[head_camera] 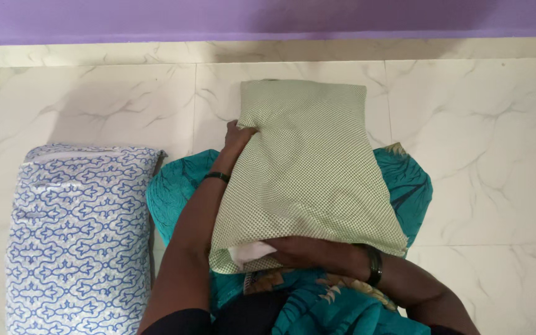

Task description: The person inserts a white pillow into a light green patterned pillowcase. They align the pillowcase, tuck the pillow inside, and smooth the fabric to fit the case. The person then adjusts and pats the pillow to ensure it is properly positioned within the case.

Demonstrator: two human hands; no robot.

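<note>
A pillow in a green-and-white checked cover (308, 167) lies across my lap, its far end over the floor. My left hand (238, 135) grips the pillow's left edge near the far corner; a dark bangle sits on that wrist. My right hand (302, 251) is closed on the near open end of the cover, where white pillow fabric (249, 253) shows out of the opening. A dark watch band circles my right wrist. Teal patterned cloth (407, 180) covers my legs under the pillow.
A second pillow in a blue-and-white patterned cover (79, 239) lies on the floor to my left. White marble-look tiles (485, 142) surround me. A purple wall (268, 18) runs along the far side.
</note>
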